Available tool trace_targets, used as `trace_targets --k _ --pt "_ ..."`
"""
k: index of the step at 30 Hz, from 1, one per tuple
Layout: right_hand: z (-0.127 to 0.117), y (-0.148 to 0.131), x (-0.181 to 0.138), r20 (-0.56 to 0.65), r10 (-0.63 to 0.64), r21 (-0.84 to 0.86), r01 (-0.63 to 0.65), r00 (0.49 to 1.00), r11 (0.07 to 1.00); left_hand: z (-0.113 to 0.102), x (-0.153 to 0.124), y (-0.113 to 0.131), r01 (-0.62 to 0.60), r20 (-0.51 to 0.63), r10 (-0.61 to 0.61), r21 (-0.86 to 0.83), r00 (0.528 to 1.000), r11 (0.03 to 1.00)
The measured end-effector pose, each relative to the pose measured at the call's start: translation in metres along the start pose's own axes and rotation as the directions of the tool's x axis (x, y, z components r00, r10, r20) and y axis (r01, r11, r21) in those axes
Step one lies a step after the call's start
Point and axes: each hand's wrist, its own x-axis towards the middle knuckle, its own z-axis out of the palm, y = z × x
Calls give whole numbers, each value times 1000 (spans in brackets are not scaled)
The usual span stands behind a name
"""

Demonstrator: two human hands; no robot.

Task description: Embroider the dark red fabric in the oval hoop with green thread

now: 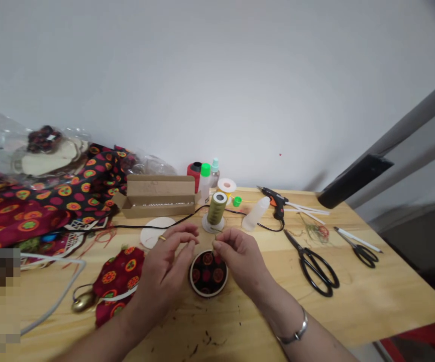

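My left hand (167,266) and my right hand (240,259) are held close together over a small round disc (207,276) covered in dark red patterned fabric, which lies on the wooden table (371,296). Both hands have thumb and fingers pinched together; what they pinch is too thin to make out. A spool of olive green thread (217,208) stands just behind the hands. A ring shows on my left hand and a silver bracelet (296,332) on my right wrist.
Large black scissors (313,264) and smaller scissors (358,249) lie to the right. A glue gun (276,203), small bottles (205,181) and an open cardboard box (157,196) sit at the back. Patterned fabric (32,206) is piled left, a covered piece (117,281) near my left hand.
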Motion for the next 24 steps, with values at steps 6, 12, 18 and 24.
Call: trace_targets --k 6,12,18,24 --pt "3 -1 -6 17 -19 -75 20 1000 997 9 -1 12 329 315 -250 -232 916 915" --pt "2 -3 -6 26 -54 -139 57 998 989 4 5 22 322 420 -227 -170 879 931" --pt "1 -1 -4 19 -76 -154 78 997 985 3 4 16 97 279 -113 70 954 993" --pt "3 3 -3 26 -33 -96 35 999 995 6 -2 4 172 242 -170 13 955 985"
